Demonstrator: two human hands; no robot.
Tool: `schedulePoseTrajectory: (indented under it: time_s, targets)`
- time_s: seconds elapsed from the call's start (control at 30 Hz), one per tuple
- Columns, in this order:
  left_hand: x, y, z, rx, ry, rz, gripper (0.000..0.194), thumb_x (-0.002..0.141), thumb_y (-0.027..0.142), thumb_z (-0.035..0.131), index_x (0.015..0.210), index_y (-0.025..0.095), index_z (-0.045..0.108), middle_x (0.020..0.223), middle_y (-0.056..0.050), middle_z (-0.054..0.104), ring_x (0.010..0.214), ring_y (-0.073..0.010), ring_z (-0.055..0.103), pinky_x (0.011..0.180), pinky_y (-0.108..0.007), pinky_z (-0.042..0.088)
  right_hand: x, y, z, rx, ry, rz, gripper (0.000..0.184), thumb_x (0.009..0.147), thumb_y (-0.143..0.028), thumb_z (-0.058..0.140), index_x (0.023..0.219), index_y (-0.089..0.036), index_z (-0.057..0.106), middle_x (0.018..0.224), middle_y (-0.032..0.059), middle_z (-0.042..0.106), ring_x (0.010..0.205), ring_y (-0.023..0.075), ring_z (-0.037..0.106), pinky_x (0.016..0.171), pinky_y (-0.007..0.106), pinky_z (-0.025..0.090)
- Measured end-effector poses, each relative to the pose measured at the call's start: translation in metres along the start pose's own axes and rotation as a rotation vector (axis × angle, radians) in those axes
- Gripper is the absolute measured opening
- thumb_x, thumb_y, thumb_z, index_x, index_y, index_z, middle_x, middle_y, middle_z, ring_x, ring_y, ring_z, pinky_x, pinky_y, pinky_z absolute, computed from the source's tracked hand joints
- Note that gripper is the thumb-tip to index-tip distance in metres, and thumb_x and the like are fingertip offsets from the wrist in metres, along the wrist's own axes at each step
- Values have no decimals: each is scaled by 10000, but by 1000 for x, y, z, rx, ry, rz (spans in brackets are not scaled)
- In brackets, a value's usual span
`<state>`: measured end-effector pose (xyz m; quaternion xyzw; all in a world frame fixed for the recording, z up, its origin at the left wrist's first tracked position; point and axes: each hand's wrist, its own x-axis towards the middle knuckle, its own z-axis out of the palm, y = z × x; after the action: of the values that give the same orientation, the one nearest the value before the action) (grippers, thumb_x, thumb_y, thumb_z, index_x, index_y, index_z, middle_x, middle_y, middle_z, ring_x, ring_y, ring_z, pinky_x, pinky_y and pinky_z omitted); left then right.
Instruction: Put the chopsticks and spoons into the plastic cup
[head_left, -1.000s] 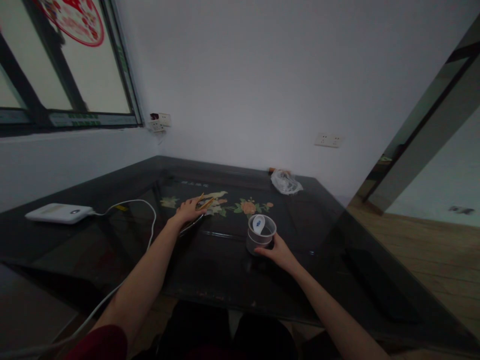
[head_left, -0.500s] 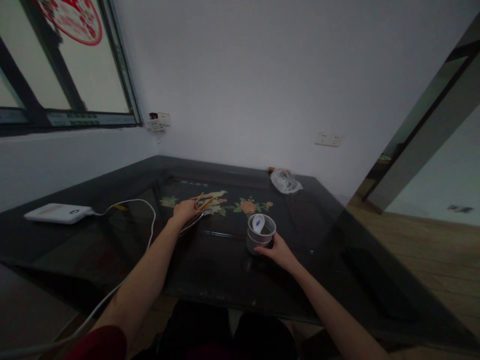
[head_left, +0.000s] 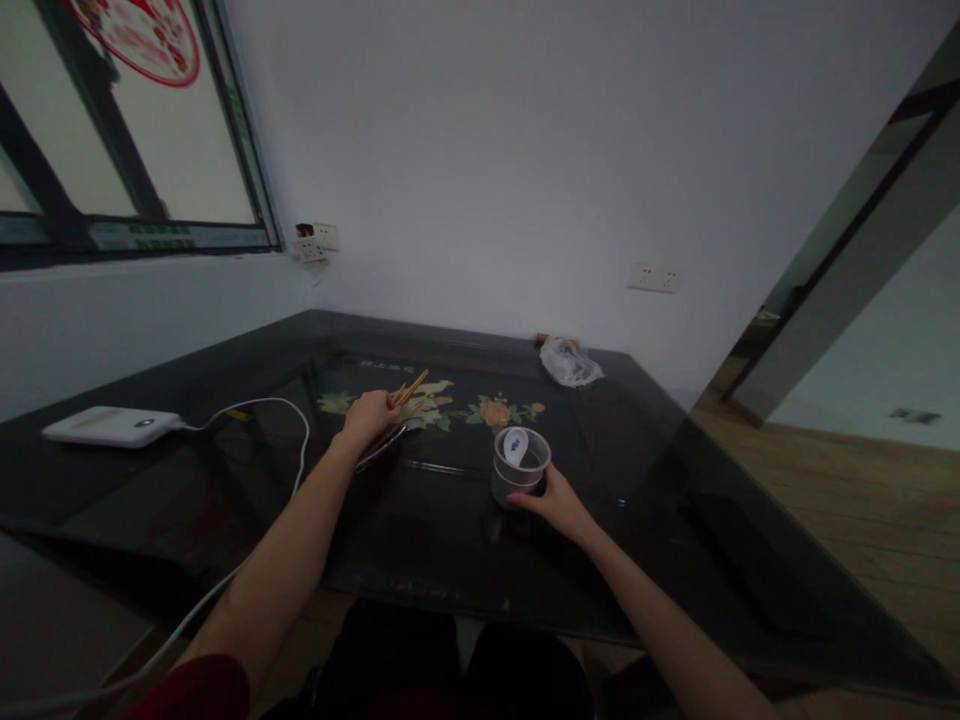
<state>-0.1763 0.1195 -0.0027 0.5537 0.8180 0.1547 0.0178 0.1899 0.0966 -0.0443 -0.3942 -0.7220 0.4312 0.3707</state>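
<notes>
My left hand (head_left: pixel 370 416) is closed around several wooden chopsticks (head_left: pixel 412 387), whose tips point up and to the right. Beneath it lies a dark, shiny-rimmed plate or tray (head_left: pixel 381 447), mostly hidden by the hand and forearm. My right hand (head_left: pixel 556 503) grips a grey, round utensil holder (head_left: pixel 517 488) from its right side, thumb in front. The holder stands upright on the table, and a white spoon (head_left: pixel 515 446) with a blue mark leans inside it.
The black table (head_left: pixel 465 560) has a painted flower pattern. A white power bank (head_left: pixel 112 426) with a white cable (head_left: pixel 304 440) lies at left. A clear plastic bag (head_left: pixel 570 362) sits by the wall. At right lies a flat dark object (head_left: pixel 750 565).
My left hand has closed on the chopsticks and lifted some of them, tilting them upward above the plate or tray. The right hand and the utensil holder have stayed in place.
</notes>
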Motion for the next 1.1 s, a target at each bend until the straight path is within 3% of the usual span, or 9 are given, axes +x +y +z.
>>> schedulePoseTrajectory:
  time_s: [0.17, 0.4, 0.57, 0.8, 0.97, 1.1]
  targets:
    - [-3, 6, -7, -33, 18, 48, 289, 780, 422, 538, 876, 192, 683, 919, -95, 702, 849, -213, 646, 713, -258, 453, 1, 5, 0, 19, -7, 0, 717, 561, -331, 801, 1191, -170, 500, 1168, 116, 622, 1090, 270, 576, 971, 444, 418]
    - [-5, 18, 5, -25, -129, 197, 225, 728, 394, 579, 798, 200, 672, 846, -50, 705, 797, -193, 648, 665, -235, 443, -1, -3, 0, 11, -4, -11, 712, 566, -329, 794, 1188, -159, 493, 1193, 127, 609, 1119, 270, 561, 992, 440, 402]
    - [-8, 19, 13, 51, -166, 152, 237, 671, 393, 622, 831, 220, 642, 917, -73, 697, 823, -238, 645, 660, -279, 464, -1, -7, 1, 16, -3, -2, 689, 561, -323, 793, 1169, -173, 507, 1196, 117, 609, 1122, 268, 562, 998, 442, 399]
    - [-12, 19, 4, 88, -164, 116, 224, 718, 386, 592, 877, 232, 635, 1005, -73, 672, 917, -244, 625, 747, -308, 477, -1, -5, 1, 19, -3, 1, 688, 564, -318, 795, 1173, -176, 507, 1175, 111, 621, 1101, 269, 574, 983, 443, 414]
    - [-8, 7, 5, 132, -52, 33, 522, 786, 499, 507, 1185, 164, 532, 1212, -174, 565, 1121, -310, 529, 898, -377, 420, 0, -1, 0, 3, -4, -10, 723, 566, -325, 800, 1202, -172, 492, 1195, 121, 607, 1112, 272, 565, 990, 446, 405]
    - [-6, 1, 17, 87, -153, 95, 875, 718, 653, 512, 1427, 214, 248, 1407, -202, 386, 1260, -383, 395, 954, -444, 364, 1, 1, 0, 28, -19, -11, 731, 564, -326, 802, 1208, -175, 490, 1191, 119, 609, 1110, 268, 566, 982, 440, 412]
